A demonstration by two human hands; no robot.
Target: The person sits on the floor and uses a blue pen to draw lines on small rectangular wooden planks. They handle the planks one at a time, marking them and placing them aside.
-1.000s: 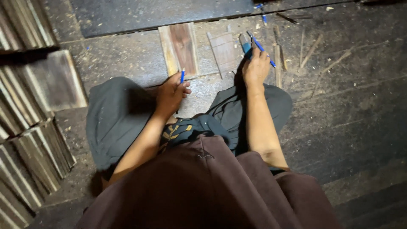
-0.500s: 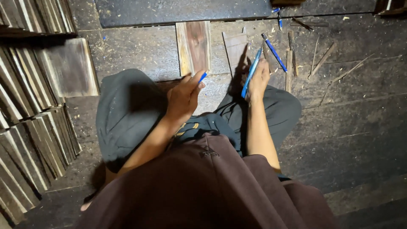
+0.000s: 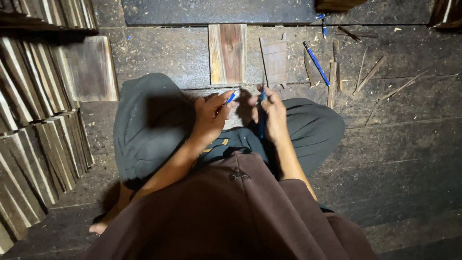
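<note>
My left hand [image 3: 211,115] pinches a blue cap [image 3: 231,97]; my right hand [image 3: 272,113] clamps the pen [image 3: 262,118], upright, just right of the cap.

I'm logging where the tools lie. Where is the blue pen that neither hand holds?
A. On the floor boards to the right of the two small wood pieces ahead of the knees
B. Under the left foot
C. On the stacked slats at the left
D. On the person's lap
A: the loose blue pen lies slanted on the dusty floor, just right of the smaller wood piece, among thin splinters.
</note>
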